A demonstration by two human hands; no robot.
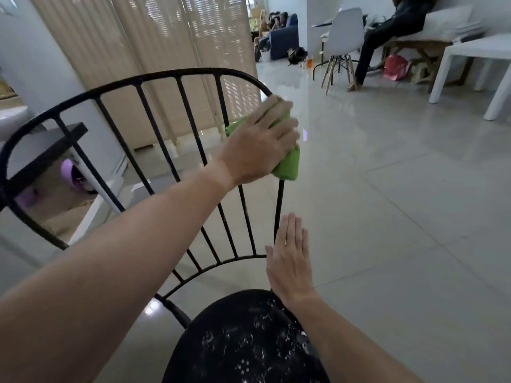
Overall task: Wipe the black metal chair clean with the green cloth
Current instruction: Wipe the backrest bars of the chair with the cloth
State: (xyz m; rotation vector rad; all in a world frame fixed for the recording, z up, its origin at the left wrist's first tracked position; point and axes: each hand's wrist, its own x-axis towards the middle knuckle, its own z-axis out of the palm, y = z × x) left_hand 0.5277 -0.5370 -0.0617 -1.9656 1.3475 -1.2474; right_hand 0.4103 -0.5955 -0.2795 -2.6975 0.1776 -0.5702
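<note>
Head view of a black metal chair (pixel 177 111) on a pale tiled floor (pixel 401 203), seen from above its round seat (pixel 243 344), whose dark surface carries white flecks and scratches. The curved backrest consists of an arched top rail and a row of thin vertical spindles ending in a lower curved rail just behind the seat. The left hand (pixel 257 145), its arm crossing the frame from lower left, presses the green cloth (pixel 289 164) against the right-hand end of the backrest, where the top rail bends down into the outer upright; the fingers are wrapped over the cloth and closed around it and the bar, and folds of cloth show beyond the fingertips and below the heel of the hand. The right hand (pixel 290 261) lies flat and open, fingers straight and together, against the lower part of the same outer upright, just above the seat edge, gripping nothing. Behind the chair stand beige vertical blinds (pixel 154 51) and, at left, a dark shelf (pixel 47 145). In the far right background are a white chair (pixel 344 37), a white table (pixel 475 53), a seated person's dark-clad legs (pixel 381 40), and a blue sofa (pixel 284 34)
</note>
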